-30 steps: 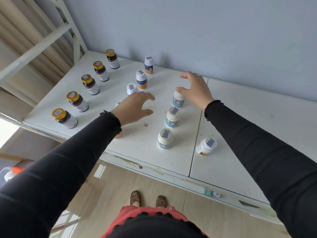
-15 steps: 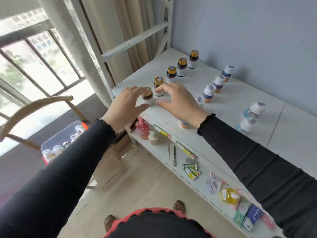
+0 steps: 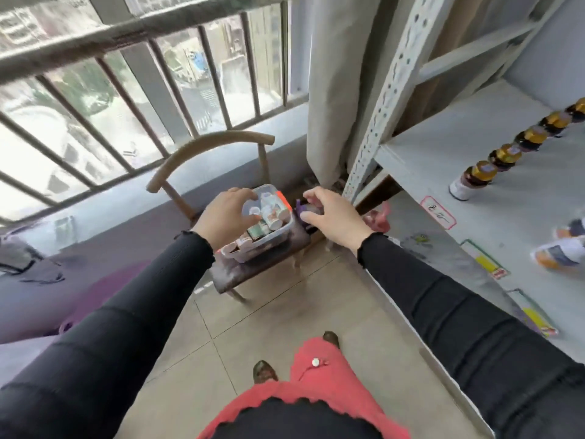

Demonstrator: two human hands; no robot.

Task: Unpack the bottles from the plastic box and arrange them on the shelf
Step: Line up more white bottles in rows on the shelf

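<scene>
A clear plastic box [image 3: 279,233] with an orange latch stands on a small chair seat [image 3: 253,271] and holds several white bottles [image 3: 271,217]. My left hand [image 3: 226,215] hovers over the box's left side, fingers spread and curved, holding nothing. To the right of the box, my right hand [image 3: 332,218] reaches out with loosely curled fingers, empty. On the right, the white shelf [image 3: 443,156] carries a row of brown bottles with gold caps [image 3: 474,180] and white bottles [image 3: 560,256] at the frame's edge.
The chair's curved wooden back [image 3: 205,147] rises behind the box, in front of a barred window [image 3: 126,90]. A perforated shelf post [image 3: 376,122] and a curtain stand by my right hand. Small items lie on the lower shelf [image 3: 443,248]. A purple object [image 3: 300,206] sits beside the box.
I have turned left and down, away from the shelf top. Both hands left the brown bottles on the shelf and now reach to the plastic box on the chair.
</scene>
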